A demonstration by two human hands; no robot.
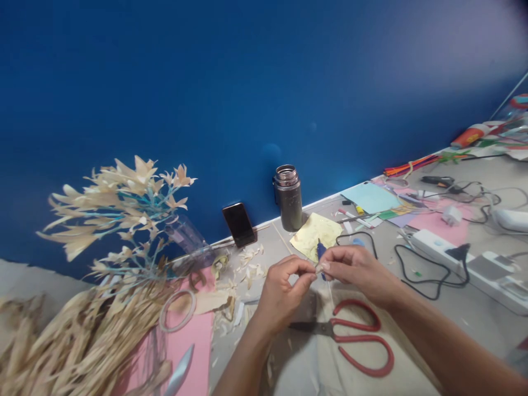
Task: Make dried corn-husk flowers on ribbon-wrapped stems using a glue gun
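Note:
My left hand [282, 294] and my right hand [357, 272] meet above the table, fingertips pinched together on a small pale piece of dried husk [318, 268]. Both hands are closed in a pinch. Just behind the fingers stands a blue glue gun [320, 251] on a yellow sheet [315, 231]. Red-handled scissors [355, 338] lie on the table right below my hands. Small cut husk petals [249, 267] are scattered to the left of the hands.
A husk flower branch with blue stems [124, 212] and a heap of dried husk strips [70, 341] fill the left. A phone [239, 224] and steel flask [289, 198] lean at the blue wall. Pink paper [185, 341], tape ring [178, 311], cables and power strip [454, 253] lie around.

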